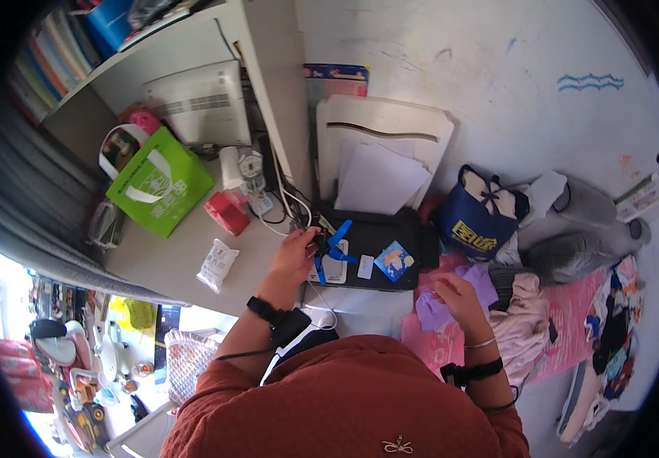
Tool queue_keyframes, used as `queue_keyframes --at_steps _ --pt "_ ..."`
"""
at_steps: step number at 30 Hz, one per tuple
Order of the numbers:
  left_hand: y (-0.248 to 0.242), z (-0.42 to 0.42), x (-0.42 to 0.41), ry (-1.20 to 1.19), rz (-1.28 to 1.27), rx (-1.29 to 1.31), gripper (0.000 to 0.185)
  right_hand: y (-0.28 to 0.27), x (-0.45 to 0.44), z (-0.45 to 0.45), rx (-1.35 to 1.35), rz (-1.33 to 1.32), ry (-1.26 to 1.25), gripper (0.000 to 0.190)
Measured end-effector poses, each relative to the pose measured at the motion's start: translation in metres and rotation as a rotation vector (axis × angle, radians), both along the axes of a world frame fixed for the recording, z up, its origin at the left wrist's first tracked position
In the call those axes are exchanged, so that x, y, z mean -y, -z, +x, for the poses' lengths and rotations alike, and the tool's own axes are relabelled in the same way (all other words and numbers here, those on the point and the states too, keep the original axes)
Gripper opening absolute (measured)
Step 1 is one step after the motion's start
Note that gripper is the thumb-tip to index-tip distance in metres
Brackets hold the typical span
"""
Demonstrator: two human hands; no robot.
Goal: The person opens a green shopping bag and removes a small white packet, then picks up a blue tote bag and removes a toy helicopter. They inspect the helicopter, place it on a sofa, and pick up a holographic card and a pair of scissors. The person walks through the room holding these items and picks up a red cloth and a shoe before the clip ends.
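Observation:
My left hand (296,252) holds a small dark object with blue blades (332,250), which looks like a toy propeller or fan; its exact kind is not clear. It is above the left part of a black printer (375,223). On the printer lie a white flat item (337,269), a small white card (365,267) and a blue picture card (394,261). Sheets of white paper (381,177) stand in the printer's rear. My right hand (454,291) is raised over a purple cloth or bag (481,286), its fingers bent; nothing is seen in it.
On the desk (163,269) at left are a green tote bag (163,183), a white packet (217,265), a red object (227,213) and cables. A navy bag (475,214) and piled clothes (521,326) lie at right. A shelf panel (283,86) stands behind the desk.

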State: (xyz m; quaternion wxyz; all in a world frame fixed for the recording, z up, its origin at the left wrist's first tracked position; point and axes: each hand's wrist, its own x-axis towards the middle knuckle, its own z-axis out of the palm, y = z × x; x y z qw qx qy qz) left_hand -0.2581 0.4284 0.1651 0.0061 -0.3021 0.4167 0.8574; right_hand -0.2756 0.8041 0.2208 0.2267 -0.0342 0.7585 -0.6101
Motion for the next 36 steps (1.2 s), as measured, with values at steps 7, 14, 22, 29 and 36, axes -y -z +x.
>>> queue_keyframes --at_steps 7,14,22,29,36 --pt "0.099 -0.046 -0.029 0.047 -0.059 0.246 0.019 0.028 -0.068 0.078 0.223 0.066 0.31 0.027" --pt "0.129 -0.082 -0.069 0.139 -0.29 0.242 0.024 0.032 -0.098 0.149 0.323 0.069 0.517 0.028" --pt "0.123 -0.094 -0.066 0.241 -0.317 0.216 0.047 0.031 -0.115 0.169 0.269 0.081 0.567 0.029" --pt "0.133 -0.062 -0.048 0.149 -0.042 0.295 0.047 0.045 -0.136 0.163 0.213 0.013 0.537 0.032" --pt "0.085 -0.044 -0.102 0.292 0.033 0.125 0.022 0.077 -0.161 0.153 0.094 -0.073 0.512 0.025"
